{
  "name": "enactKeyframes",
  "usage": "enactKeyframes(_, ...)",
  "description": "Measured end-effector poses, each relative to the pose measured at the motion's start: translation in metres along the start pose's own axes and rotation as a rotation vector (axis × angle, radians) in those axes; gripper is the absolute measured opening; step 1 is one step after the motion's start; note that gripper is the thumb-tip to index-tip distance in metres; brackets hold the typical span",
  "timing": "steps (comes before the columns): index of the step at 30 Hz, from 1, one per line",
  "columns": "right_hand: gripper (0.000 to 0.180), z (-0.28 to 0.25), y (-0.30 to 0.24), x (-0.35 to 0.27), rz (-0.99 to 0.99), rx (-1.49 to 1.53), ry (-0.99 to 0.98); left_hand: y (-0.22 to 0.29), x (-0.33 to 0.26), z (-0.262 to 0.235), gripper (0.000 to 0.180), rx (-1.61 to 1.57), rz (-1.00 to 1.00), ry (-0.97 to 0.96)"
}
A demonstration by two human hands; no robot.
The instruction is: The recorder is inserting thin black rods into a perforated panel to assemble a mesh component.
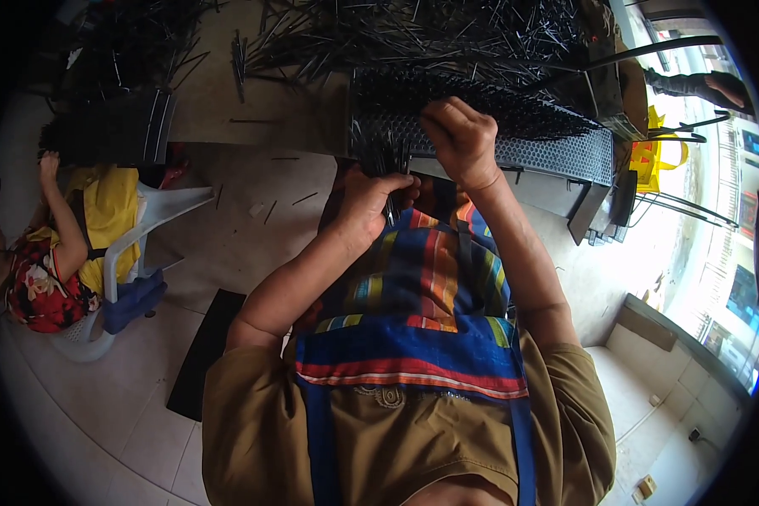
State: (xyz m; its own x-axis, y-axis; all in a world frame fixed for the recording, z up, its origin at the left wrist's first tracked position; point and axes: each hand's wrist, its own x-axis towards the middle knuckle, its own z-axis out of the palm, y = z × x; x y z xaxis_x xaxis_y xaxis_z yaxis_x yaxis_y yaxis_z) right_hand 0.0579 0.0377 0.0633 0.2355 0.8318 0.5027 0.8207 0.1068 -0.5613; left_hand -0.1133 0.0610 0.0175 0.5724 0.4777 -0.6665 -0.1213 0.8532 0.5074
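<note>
My left hand [369, 201] is closed around a bundle of thin black rods [385, 156], held upright just below the table edge. My right hand [460, 135] rests with bent fingers on a black perforated panel [557, 153] that bristles with many inserted black rods; whether its fingertips pinch a rod I cannot tell. The panel lies flat at the near edge of the table [261, 110]. A striped multicoloured apron [422, 304] covers my lap beneath both hands.
A large loose heap of black rods [413, 34] covers the far table. At the left a person in yellow and floral clothes [67, 244] sits on a white plastic chair [118, 253] by another rod-filled panel [110, 126]. A black mat [204, 346] lies on the tiled floor. Another person's arm [700, 86] shows at the upper right.
</note>
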Motion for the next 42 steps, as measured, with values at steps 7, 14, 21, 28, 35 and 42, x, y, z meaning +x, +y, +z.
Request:
enactKeyframes(7,0.021,-0.005,-0.004,-0.018,-0.319,-0.047,-0.209,0.006,-0.004,-0.001,0.014,-0.089,-0.025,-0.07)
enactKeyframes(14,0.032,-0.001,-0.01,-0.03,-0.423,-0.115,-0.253,-0.006,0.003,-0.006,0.019,-0.127,0.086,-0.086)
enactKeyframes(21,0.03,-0.005,-0.004,-0.036,-0.316,-0.163,-0.184,0.0,-0.003,0.0,0.015,-0.067,0.013,-0.055)
enactKeyframes(28,0.015,0.005,0.009,-0.023,-0.03,0.019,-0.045,-0.005,0.0,-0.003,0.018,-0.087,0.011,-0.088)
enactKeyframes(35,0.009,0.003,0.011,0.015,0.173,-0.232,-0.133,0.0,-0.001,-0.002,0.014,-0.043,-0.038,-0.039)
enactKeyframes(42,0.012,-0.002,0.013,0.001,0.076,-0.22,-0.175,-0.002,0.002,-0.002,0.015,-0.092,-0.046,-0.061)
